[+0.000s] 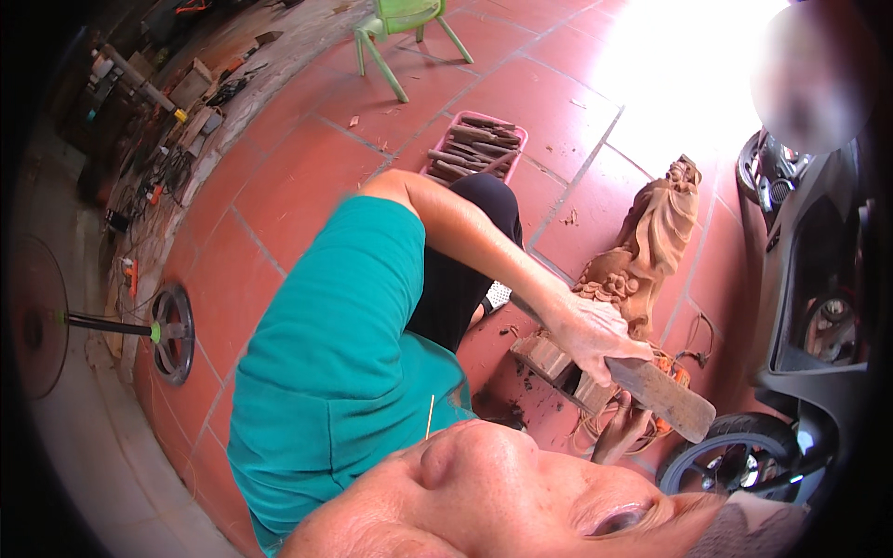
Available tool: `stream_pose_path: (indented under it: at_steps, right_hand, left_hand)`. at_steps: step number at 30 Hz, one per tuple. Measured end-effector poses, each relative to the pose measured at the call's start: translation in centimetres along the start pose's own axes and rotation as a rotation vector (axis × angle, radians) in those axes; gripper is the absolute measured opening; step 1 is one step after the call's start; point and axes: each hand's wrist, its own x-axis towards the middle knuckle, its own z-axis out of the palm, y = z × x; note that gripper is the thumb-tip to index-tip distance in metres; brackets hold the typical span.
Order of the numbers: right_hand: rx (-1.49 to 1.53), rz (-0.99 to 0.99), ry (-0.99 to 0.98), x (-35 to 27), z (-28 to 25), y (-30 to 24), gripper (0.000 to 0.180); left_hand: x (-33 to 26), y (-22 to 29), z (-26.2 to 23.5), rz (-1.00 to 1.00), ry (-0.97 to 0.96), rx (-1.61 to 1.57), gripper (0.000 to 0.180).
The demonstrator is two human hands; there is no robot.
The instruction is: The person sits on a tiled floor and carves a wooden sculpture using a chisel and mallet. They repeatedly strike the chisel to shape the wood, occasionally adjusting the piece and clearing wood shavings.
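Note:
My left hand [595, 335] reaches over the base of a carved wooden figure, its fingers wrapped round a flat, bat-like wooden piece [670, 398]. The blunt end of that piece points down to the right. Just below it, my right hand [621, 432] shows a raised thumb and curled fingers; what they close on is hidden. The brown wooden statue [651, 228], with carved robe folds and rounded shapes lower down, lies tilted away from me. Its blocky wooden base [549, 358] is nearest my left hand.
Behind my knee is a pink basket [523, 139] of dark tools or wooden sticks. A green chair [409, 14] stands farther back. A motorbike [735, 465] is at right; an orange tool with a cord [684, 374] lies near the base. A standing fan [172, 330] and clutter are left.

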Motion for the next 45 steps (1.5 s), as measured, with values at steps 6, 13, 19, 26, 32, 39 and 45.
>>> stream_pose_path:
  at_steps: [6,13,19,26,32,39,45]
  right_hand:
    - [-0.184,-0.017,-0.050,-0.2,-1.3,2.2,0.026]
    - [-0.046,-0.041,-0.023,-0.1,-0.1,0.2,0.030]
    - [-0.106,-0.054,-0.010,-0.2,0.0,0.1,0.029]
    - [-0.233,-0.039,-0.089,-0.8,-1.2,3.1,0.018]
    - [-0.213,-0.056,-0.014,-0.8,-0.2,2.2,0.016]
    - [-0.224,-0.045,-0.042,-0.8,-0.7,3.2,0.016]
    - [-0.264,-0.087,-0.025,-0.8,-0.3,2.9,0.017]
  left_hand:
    - [-2.2,0.1,4.0,-0.085,0.146,-0.137,0.068]
    - [-2.7,0.9,4.8,0.007,0.331,-0.282,0.073]
    - [-2.7,1.7,4.5,0.052,0.422,-0.308,0.073]
    - [-3.0,0.7,5.1,-0.046,0.206,-0.195,0.071]
    - [-3.1,2.5,4.4,0.131,0.471,-0.305,0.073]
    - [-3.1,0.5,5.2,-0.064,0.174,-0.125,0.073]
    - [-3.5,2.1,4.6,0.093,0.408,-0.240,0.075]
